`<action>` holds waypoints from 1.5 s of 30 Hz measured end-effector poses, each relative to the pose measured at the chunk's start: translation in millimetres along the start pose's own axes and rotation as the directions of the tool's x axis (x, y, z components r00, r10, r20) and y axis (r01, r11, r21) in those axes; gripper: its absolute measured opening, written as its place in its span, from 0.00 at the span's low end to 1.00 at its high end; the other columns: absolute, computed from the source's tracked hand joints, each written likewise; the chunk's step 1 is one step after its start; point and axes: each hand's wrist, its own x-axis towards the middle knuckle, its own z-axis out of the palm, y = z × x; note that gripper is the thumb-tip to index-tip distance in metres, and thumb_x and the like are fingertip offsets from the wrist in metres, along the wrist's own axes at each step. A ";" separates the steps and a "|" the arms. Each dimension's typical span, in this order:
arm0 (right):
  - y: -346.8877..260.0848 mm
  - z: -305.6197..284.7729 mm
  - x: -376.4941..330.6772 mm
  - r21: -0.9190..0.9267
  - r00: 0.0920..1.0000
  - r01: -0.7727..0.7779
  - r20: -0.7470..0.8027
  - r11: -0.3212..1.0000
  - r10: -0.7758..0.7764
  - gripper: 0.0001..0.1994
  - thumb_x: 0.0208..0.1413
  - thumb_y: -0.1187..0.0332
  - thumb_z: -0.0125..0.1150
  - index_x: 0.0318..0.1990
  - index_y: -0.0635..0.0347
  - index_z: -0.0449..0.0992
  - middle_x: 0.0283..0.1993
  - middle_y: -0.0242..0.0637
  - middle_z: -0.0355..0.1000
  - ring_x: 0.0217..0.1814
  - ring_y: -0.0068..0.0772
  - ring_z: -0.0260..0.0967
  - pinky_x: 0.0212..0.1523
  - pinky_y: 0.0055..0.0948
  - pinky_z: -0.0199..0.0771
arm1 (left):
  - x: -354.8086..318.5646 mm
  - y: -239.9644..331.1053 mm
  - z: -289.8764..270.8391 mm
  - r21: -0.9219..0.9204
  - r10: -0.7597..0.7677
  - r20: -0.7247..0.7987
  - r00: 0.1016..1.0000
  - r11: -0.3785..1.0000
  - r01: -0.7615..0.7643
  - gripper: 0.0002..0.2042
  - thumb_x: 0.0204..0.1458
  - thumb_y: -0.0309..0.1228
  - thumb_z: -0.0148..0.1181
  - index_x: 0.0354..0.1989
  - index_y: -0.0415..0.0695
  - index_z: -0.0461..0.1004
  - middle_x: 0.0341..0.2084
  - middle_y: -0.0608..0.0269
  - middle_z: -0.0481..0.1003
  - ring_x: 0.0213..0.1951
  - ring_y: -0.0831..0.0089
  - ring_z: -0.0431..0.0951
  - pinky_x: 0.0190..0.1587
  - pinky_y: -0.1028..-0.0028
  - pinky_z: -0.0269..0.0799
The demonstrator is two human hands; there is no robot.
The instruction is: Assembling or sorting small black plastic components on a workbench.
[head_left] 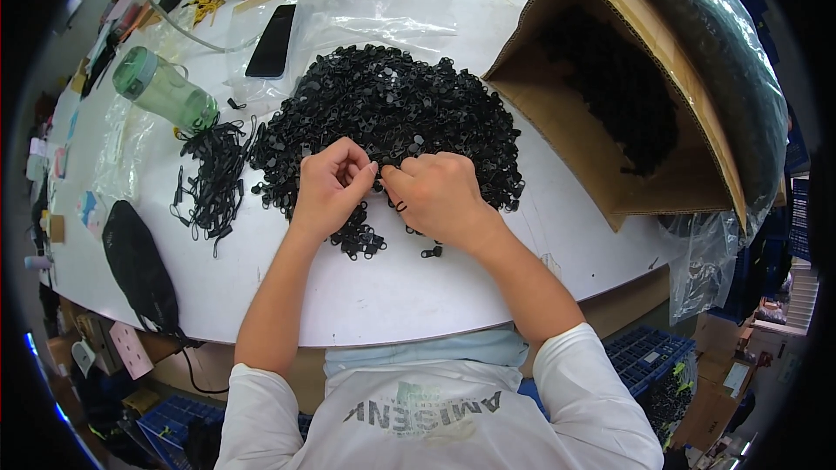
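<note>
In the middle of the table, my left hand [331,187] and my right hand [444,193] meet fingertip to fingertip, both closed in a pinch. What lies between the left fingertips is too small and covered to make out. A thin black loop [401,206] sticks out below my right fingers. Just beyond the hands rises a big heap of small black zipper sliders [392,96]. A few loose sliders [359,242] lie between my forearms, and another slider [431,251] is by my right wrist. Left of the heap is a bunch of black cord zipper pulls [218,178].
An open cardboard box [601,148], tipped toward me with black pieces inside, stands at right. A green bottle [165,91], a phone [271,42] and a clear plastic bag [392,9] lie beyond. A black pouch [139,265] rests near the left edge.
</note>
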 end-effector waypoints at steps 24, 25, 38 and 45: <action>-3.9 2.8 0.9 0.041 0.995 -0.038 -0.086 0.998 0.042 0.08 0.46 0.66 0.66 0.24 0.56 0.73 0.20 0.33 0.71 0.20 0.34 0.71 0.22 0.31 0.69 | -5.5 7.3 -0.5 -0.176 -0.026 0.104 0.994 0.983 0.044 0.07 0.55 0.27 0.58 0.26 0.39 0.72 0.14 0.73 0.68 0.15 0.88 0.62 0.18 0.83 0.57; -2.6 3.2 0.9 0.078 0.992 -0.028 -0.122 0.997 0.038 0.08 0.48 0.66 0.65 0.23 0.56 0.72 0.19 0.33 0.70 0.20 0.33 0.70 0.21 0.32 0.69 | -5.8 8.7 0.8 -0.201 -0.021 0.082 0.996 0.979 0.037 0.08 0.56 0.28 0.57 0.26 0.39 0.72 0.14 0.73 0.68 0.15 0.88 0.61 0.18 0.83 0.56; -0.2 -0.8 3.5 0.275 0.970 0.124 -0.234 0.953 -0.058 0.08 0.38 0.73 0.69 0.26 0.60 0.74 0.18 0.34 0.67 0.18 0.35 0.67 0.19 0.30 0.67 | -4.0 1.3 -10.1 -0.133 0.096 0.027 0.995 0.987 -0.092 0.15 0.59 0.29 0.52 0.18 0.40 0.67 0.12 0.72 0.65 0.15 0.87 0.61 0.18 0.82 0.54; 1.6 1.9 1.8 0.328 0.970 0.097 -0.243 0.940 -0.015 0.07 0.41 0.72 0.68 0.26 0.60 0.74 0.17 0.35 0.68 0.17 0.36 0.67 0.20 0.30 0.67 | -3.4 18.5 2.1 -0.389 0.039 0.056 0.998 0.921 -0.014 0.13 0.58 0.34 0.57 0.30 0.35 0.77 0.20 0.68 0.70 0.21 0.84 0.67 0.22 0.84 0.61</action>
